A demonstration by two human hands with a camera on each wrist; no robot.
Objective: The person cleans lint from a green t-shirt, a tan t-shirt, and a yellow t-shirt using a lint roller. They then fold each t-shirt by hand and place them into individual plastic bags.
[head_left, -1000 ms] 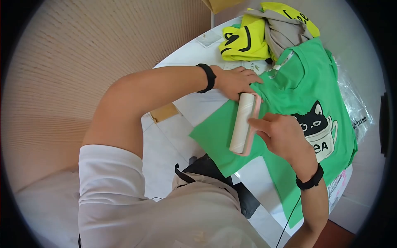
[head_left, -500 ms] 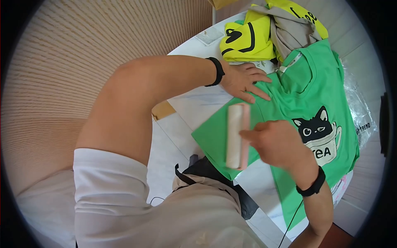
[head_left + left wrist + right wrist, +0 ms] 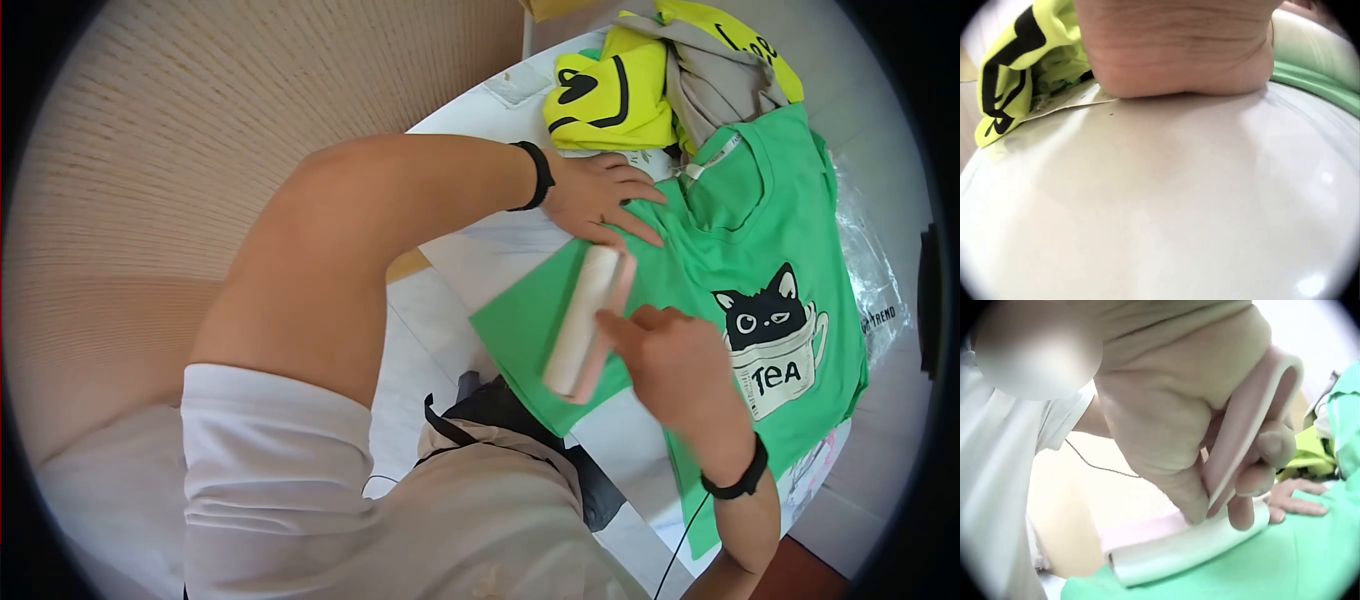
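A green T-shirt (image 3: 800, 215) lies spread out, a black cat in a "TEA" cup printed on its front. My right hand (image 3: 680, 370) grips a lint roller by its pink handle (image 3: 1244, 428), fingers curled round it. The white roll (image 3: 582, 322) lies along the sleeve (image 3: 520, 318), its far end close to my left thumb. With fingers spread, my left hand (image 3: 603, 198) rests on the shirt near the shoulder. In the left wrist view, the heel of that hand (image 3: 1179, 56) sits against the white tabletop.
Behind the left hand, yellow clothing (image 3: 610, 100) with black print is bunched with a grey-brown garment (image 3: 715, 88). A clear plastic bag (image 3: 875, 290) lies beyond the shirt's right side. The white table's (image 3: 480, 245) curved edge runs along the left. A thin black cable (image 3: 680, 545) hangs near the right forearm.
The lint roller first slid toward the sleeve's near end, then partway back toward the left hand. The left hand spread its fingers on the shirt and has stayed there.
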